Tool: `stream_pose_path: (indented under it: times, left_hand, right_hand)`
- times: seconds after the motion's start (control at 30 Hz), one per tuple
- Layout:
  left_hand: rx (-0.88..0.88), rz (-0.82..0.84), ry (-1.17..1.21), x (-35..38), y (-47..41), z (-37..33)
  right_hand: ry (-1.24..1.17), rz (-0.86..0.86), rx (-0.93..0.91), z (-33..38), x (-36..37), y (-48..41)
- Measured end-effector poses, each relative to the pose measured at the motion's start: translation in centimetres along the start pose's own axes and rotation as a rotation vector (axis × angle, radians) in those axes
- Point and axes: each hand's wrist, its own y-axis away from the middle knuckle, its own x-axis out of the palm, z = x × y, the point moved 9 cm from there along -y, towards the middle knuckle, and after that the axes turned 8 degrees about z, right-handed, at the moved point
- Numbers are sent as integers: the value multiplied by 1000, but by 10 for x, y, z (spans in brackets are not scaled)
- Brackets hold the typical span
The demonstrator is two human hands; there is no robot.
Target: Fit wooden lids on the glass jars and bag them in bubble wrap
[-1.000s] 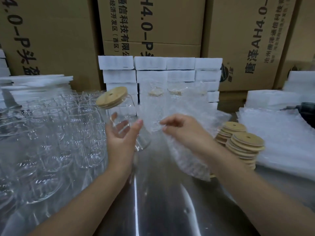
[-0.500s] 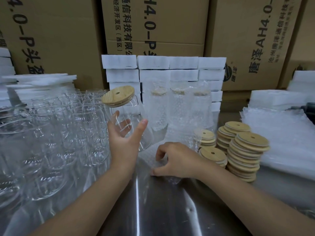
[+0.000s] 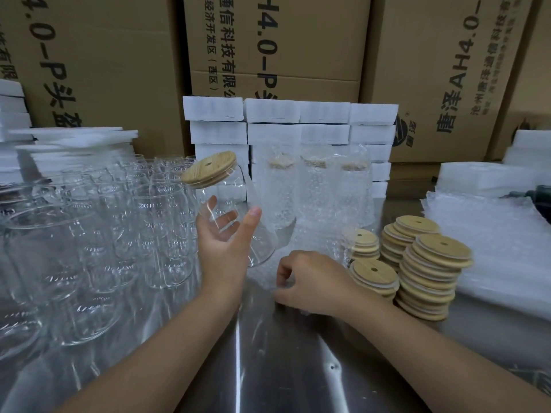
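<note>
The lids at four o'clock are pale tan wood with fine grain. The jars at nine o'clock are clear. The bubble wrap at three o'clock is milky and dotted. The foam blocks at twelve o'clock are white, and the boxes behind them are brown with black print.

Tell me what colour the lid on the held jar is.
The lid is pale tan wood with one small hole; the head view shows it best.

The left hand and right hand are bare; the left forearm and right forearm are likewise uncovered to the frame's edge. The left thumbnail is short.
</note>
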Motion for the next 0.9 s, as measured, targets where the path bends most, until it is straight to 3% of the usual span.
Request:
stream_pose_path:
  times: [0.17, 0.3, 0.5, 0.7, 0.9]
  left_hand:
    - [-2, 18, 13, 4, 3, -3]
    - [-15, 34, 33, 6, 4, -1]
    - [-48, 68, 74, 9, 3, 5]
    - [-245, 219, 312, 34, 12, 15]
    - [-296, 167, 299, 29, 12, 21]
  right_hand:
    - [-379, -39, 180, -25, -4, 0]
    - [-549, -64, 266, -43, -6, -2]
    - [-457, -179, 274, -45, -12, -2]
    - [-404, -247, 206, -39, -15, -3]
    - [-338, -289, 200, -39, -22, -2]
